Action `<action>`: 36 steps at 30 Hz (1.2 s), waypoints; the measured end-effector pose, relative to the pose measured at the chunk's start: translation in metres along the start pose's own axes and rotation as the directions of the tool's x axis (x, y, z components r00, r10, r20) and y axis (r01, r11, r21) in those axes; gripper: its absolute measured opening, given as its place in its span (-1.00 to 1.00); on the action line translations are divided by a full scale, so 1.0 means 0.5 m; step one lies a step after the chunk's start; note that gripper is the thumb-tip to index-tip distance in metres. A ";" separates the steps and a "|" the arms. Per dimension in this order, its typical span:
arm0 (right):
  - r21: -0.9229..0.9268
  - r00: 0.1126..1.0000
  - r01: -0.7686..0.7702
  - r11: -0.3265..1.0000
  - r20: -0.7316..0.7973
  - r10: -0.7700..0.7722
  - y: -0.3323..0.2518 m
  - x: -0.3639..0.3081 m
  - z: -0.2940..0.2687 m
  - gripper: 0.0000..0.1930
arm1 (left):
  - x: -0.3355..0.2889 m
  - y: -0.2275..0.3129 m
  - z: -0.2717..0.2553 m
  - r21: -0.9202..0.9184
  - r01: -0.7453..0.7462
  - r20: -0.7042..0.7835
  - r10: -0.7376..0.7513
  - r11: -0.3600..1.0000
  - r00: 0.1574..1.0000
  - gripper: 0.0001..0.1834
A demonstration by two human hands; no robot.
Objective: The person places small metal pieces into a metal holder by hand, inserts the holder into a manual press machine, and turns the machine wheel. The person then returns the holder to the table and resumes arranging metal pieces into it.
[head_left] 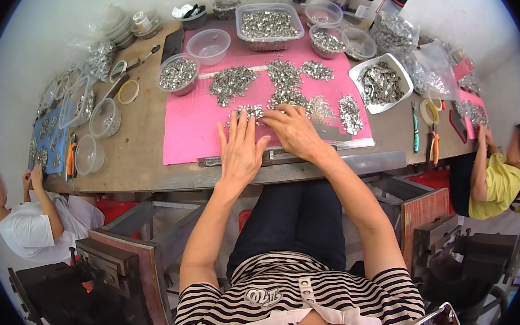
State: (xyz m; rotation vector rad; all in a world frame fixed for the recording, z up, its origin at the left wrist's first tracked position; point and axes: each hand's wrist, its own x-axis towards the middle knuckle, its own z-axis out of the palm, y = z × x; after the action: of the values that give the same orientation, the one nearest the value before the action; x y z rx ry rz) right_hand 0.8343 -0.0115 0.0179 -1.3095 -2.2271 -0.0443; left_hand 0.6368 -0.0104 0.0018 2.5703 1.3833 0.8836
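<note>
My left hand [239, 150] lies with its fingers stretched over a small heap of shiny metal pieces [250, 111] on a pink mat [181, 132]. Just right of it, my right hand [297, 134] has bent fingers, their tips down at the same heap; what they hold, if anything, is hidden. Beneath my wrists, a narrow metal strip [211, 161] with slots runs along the mat's front edge. Further heaps of metal pieces [232, 84] lie beyond my hands, with a flat patch of pieces [320, 107] and another heap [350, 115] to the right.
Tubs of pieces, including a large clear tub [269, 42] and a white square bowl [408, 68], stand round the mat. Orange-handled pliers [433, 146], a green pen-like tool [415, 129] and tape rolls lie nearby. One person [33, 223] sits left, another person [499, 180] right.
</note>
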 end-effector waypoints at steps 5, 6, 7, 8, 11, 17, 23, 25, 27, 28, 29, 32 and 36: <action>-0.007 0.995 0.058 0.998 0.082 -0.057 -0.003 -0.034 -0.026 -0.66 | -0.006 0.030 -0.011 -0.053 -0.086 0.223 0.095 0.995 0.970 -0.27; -0.011 0.990 0.075 0.997 0.118 -0.073 -0.001 -0.039 -0.035 -0.65 | -0.012 0.032 -0.017 -0.052 -0.083 0.225 0.093 0.995 0.970 -0.27; -0.003 0.991 0.078 0.997 0.112 -0.077 0.002 -0.043 -0.039 -0.70 | -0.013 0.038 -0.027 -0.120 -0.094 0.252 0.122 0.988 0.960 -0.28; -0.004 0.991 0.076 0.997 0.112 -0.075 0.005 -0.049 -0.047 -0.70 | -0.016 0.042 -0.033 -0.187 -0.103 0.276 0.153 0.977 0.949 -0.29; 0.101 0.993 0.051 0.994 0.102 -0.061 0.019 -0.065 -0.065 -0.74 | -0.020 0.033 -0.040 -0.289 -0.057 0.193 0.116 0.956 0.974 -0.49; 0.143 0.992 -0.117 0.983 -0.021 0.122 0.016 -0.062 -0.043 -0.88 | 0.011 -0.007 -0.048 -0.300 0.059 -0.012 -0.066 0.952 0.998 -0.86; 0.108 0.987 -0.144 0.984 -0.057 0.151 -0.014 -0.044 -0.024 -0.92 | 0.031 -0.022 -0.051 -0.191 0.074 -0.022 -0.080 0.979 0.997 -0.91; 0.045 0.981 -0.191 0.981 -0.025 0.192 -0.018 -0.039 -0.012 -0.87 | 0.034 -0.028 -0.050 -0.170 0.105 0.053 -0.097 0.980 0.994 -0.90; 0.027 0.979 -0.201 0.979 -0.036 0.202 -0.022 -0.037 -0.005 -0.86 | 0.033 -0.026 -0.040 -0.160 0.072 0.029 -0.068 0.985 0.997 -0.89; 0.010 0.976 -0.210 0.978 -0.047 0.211 -0.024 -0.036 -0.003 -0.85 | 0.033 -0.025 -0.034 -0.148 0.040 0.004 -0.040 0.988 0.999 -0.88; 0.010 0.976 -0.211 0.977 -0.046 0.212 -0.025 -0.035 -0.002 -0.85 | 0.034 -0.025 -0.029 -0.150 0.040 0.005 -0.040 0.988 0.999 -0.88; -0.037 0.974 -0.225 0.974 -0.018 0.225 -0.022 -0.032 -0.001 -0.83 | 0.040 -0.023 -0.018 -0.124 0.038 0.008 -0.037 0.992 0.999 -0.88; -0.023 0.978 -0.207 0.978 -0.014 0.207 -0.017 -0.024 0.000 -0.83 | 0.041 -0.027 -0.013 -0.094 0.035 0.020 -0.033 0.995 0.999 -0.87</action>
State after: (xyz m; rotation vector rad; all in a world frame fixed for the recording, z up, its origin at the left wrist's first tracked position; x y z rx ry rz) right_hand 0.8318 -0.0254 0.0141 -1.5434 -2.0748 -0.0024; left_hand 0.6321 0.0127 0.0116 2.4714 1.3426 0.8960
